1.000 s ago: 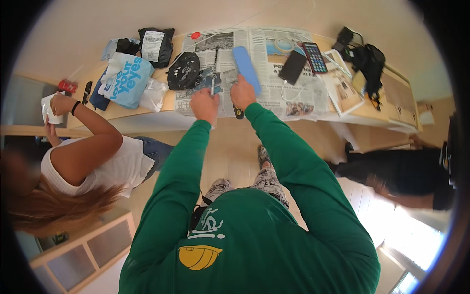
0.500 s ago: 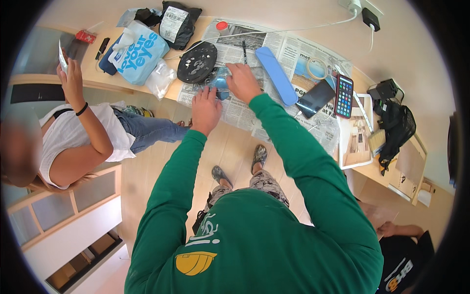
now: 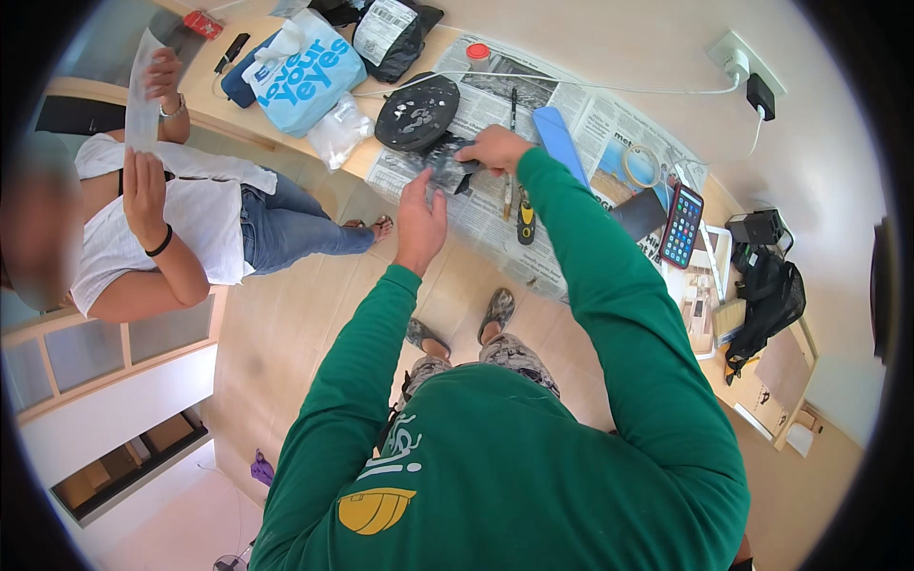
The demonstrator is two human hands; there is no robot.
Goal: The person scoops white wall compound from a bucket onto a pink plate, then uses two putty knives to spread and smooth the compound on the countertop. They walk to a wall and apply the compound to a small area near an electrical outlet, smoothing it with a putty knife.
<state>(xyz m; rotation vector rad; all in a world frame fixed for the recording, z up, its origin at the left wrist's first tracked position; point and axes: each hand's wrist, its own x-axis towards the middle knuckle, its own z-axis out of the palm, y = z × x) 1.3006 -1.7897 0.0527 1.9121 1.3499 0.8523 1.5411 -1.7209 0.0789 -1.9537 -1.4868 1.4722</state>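
Observation:
A dark, glossy, crumpled sheet (image 3: 449, 164) lies over the newspaper (image 3: 486, 224) at the table's near edge; its exact kind is unclear. My right hand (image 3: 497, 150) pinches its right side between fingers and thumb. Beside its near left edge is my left hand (image 3: 421, 224), fingers stretched toward it and thumb apart; whether the fingertips touch it, I cannot tell. Just beyond sits a round black pad (image 3: 417, 112) strewn with pale flakes. A yellow-and-black handled tool (image 3: 526, 221) and a thin brush-like stick (image 3: 508, 198) lie by my right forearm.
A light blue bag (image 3: 309, 76), a white plastic bag (image 3: 340, 131) and a black parcel (image 3: 392, 43) stand left. Rightward lie a blue case (image 3: 560, 143), a tape roll (image 3: 642, 165) and a red-edged phone (image 3: 683, 226). A person (image 3: 143, 209) at left holds a pale strip (image 3: 144, 95).
My view has shifted. My hands have lifted from flat on bluish clear plastic, and my right now pinches the dark sheet. The tool shows now. The person's second hand has come to the strip.

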